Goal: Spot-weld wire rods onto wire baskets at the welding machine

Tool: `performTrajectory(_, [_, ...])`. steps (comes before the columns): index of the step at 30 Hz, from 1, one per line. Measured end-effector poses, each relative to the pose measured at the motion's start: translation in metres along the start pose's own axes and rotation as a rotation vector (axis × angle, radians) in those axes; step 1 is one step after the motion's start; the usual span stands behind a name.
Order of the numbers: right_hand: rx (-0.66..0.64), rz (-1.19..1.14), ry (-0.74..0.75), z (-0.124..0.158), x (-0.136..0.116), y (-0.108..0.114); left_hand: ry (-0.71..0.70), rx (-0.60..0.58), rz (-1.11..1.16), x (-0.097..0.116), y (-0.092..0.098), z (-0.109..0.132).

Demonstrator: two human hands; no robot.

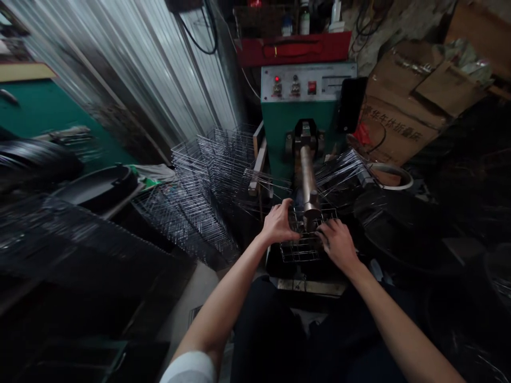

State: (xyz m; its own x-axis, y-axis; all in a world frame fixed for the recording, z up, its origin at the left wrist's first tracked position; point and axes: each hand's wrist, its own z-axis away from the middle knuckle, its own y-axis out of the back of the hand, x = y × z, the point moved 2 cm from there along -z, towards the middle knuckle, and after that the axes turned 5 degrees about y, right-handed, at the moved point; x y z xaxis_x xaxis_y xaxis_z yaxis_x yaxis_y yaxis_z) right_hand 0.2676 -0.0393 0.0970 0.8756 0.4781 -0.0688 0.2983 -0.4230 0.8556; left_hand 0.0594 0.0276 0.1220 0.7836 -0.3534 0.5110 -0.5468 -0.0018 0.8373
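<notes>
Wire rack (305, 249): held at lower centre of the frame, beneath the tip of the metal cylinder (308, 181) of the green machine (287, 122).
Left hand (279, 223): fingers curled, gripping the rack's left edge.
Right hand (337, 244): fingers bent, closed over the rack's right edge.
Stacked wire racks (207, 181): piled left of centre.
Cardboard box (403, 106): seen at upper right.

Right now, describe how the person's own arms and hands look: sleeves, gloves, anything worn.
The left hand and right hand are bare: no gloves, no ring or watch visible. Both forearms are uncovered. A short white fabric sleeve ends above the left elbow; the right upper arm is out of frame.
</notes>
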Motion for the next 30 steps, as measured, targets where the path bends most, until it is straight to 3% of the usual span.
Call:
performTrajectory(6, [-0.002, -0.139, 0.000, -0.004, 0.000, 0.003, -0.028, -0.021, 0.013, 0.003, 0.001, -0.004])
performTrajectory(9, [0.050, -0.356, -0.043, 0.004, 0.003, 0.016, -0.083, 0.017, 0.038, -0.002, 0.004, 0.009])
performTrajectory(11, [0.062, -0.516, -0.105, 0.018, 0.011, 0.027, -0.087, 0.080, 0.099, -0.018, 0.000, 0.025])
performTrajectory(13, [0.041, -0.656, -0.215, 0.038, 0.019, 0.034, -0.024, 0.158, 0.233, -0.045, -0.014, 0.045])
performTrajectory(15, [0.024, -0.811, -0.374, 0.060, 0.026, 0.035, 0.088, 0.159, 0.429, -0.077, -0.041, 0.059])
performTrajectory(18, [0.069, -1.066, -0.644, 0.087, 0.026, 0.028, 0.186, -0.071, 0.788, -0.111, -0.091, 0.065])
performTrajectory(21, [0.125, -1.227, -0.810, 0.102, 0.014, 0.021, 0.190, -0.251, 1.043, -0.122, -0.120, 0.058])
performTrajectory(24, [0.110, -1.291, -0.841, 0.105, 0.001, 0.023, 0.182, -0.273, 1.072, -0.121, -0.125, 0.053])
performTrajectory(30, [0.034, -1.372, -0.872, 0.096, -0.022, 0.041, 0.245, -0.167, 0.988, -0.121, -0.116, 0.065])
